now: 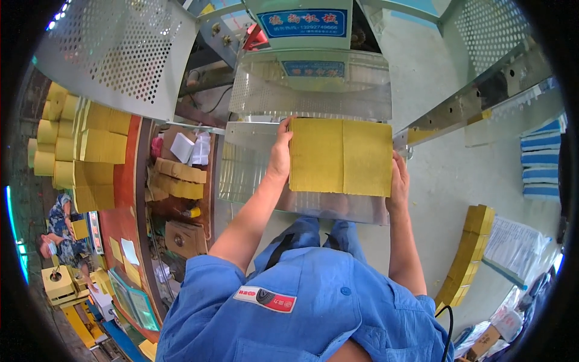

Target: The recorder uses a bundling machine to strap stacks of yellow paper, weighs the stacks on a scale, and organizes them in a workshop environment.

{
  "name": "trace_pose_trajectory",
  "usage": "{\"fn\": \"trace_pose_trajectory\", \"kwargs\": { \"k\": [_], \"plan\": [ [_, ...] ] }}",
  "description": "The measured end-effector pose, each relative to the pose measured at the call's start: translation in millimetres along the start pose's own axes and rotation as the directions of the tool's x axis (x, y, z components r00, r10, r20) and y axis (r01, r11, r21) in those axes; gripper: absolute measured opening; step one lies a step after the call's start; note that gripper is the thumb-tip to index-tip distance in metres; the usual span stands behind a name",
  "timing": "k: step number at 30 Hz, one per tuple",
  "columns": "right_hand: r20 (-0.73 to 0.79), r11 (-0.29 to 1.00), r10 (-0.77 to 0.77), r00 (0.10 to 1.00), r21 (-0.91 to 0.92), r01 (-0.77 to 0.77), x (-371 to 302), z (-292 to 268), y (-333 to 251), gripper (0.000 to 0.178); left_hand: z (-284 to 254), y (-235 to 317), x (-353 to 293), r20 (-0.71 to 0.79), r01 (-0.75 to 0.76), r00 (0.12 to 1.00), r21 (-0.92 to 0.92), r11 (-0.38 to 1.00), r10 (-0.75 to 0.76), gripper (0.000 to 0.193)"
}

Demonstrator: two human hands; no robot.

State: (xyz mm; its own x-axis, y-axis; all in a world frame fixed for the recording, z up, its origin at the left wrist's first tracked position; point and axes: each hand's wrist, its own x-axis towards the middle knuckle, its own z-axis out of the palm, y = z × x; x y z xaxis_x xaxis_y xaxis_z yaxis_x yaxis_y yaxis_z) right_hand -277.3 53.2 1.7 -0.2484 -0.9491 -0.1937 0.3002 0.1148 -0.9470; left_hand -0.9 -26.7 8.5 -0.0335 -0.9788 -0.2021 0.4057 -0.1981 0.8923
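Between my two hands is a wide block of yellow paper, its flat top facing up with a seam running down it. My left hand grips its left edge, fingers at the far corner. At the right edge my right hand is closed on it, the thumb side toward the paper and some fingers hidden. Beneath the block lies a shiny metal tray of a machine, and beyond it a clear cover. I cannot tell whether the block touches the tray.
Perforated metal guards flank the machine. Yellow paper rolls and stacks stand on a red-brown table at left. Another person sits beyond it. On the floor at right are a row of yellow bundles and blue-striped packs.
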Motion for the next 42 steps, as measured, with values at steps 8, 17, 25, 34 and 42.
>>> {"fn": "trace_pose_trajectory", "kwargs": {
  "k": [8, 17, 25, 34, 42],
  "plan": [
    [-0.02, 1.0, -0.001, 1.0, -0.022, 0.0, -1, 3, 0, 0.032, 9, 12, -5, -0.08, 0.056, 0.996, 0.112, 0.992, -0.047, 0.043],
    [-0.033, 0.999, 0.026, 0.999, 0.04, -0.025, 2, 5, 4, 0.033, 12, 10, 1, -0.059, 0.063, 0.997, 0.161, 0.985, -0.054, 0.037],
    [-0.019, 0.998, 0.021, 1.0, 0.059, -0.02, 2, 3, 3, 0.033, 9, 14, -6, 0.036, 0.135, 0.991, -0.217, 0.967, -0.131, 0.04],
    [-0.032, 0.996, 0.063, 0.998, 0.062, -0.061, -1, 4, -4, 0.039, 9, 9, -27, -0.056, 0.231, 0.969, -0.151, 0.961, -0.241, 0.048],
    [0.005, 0.995, 0.011, 1.0, 0.1, -0.011, 3, 0, 23, 0.042, 4, -2, -33, 0.04, 0.213, 0.977, -0.118, 0.97, -0.21, 0.06]
  ]
}}
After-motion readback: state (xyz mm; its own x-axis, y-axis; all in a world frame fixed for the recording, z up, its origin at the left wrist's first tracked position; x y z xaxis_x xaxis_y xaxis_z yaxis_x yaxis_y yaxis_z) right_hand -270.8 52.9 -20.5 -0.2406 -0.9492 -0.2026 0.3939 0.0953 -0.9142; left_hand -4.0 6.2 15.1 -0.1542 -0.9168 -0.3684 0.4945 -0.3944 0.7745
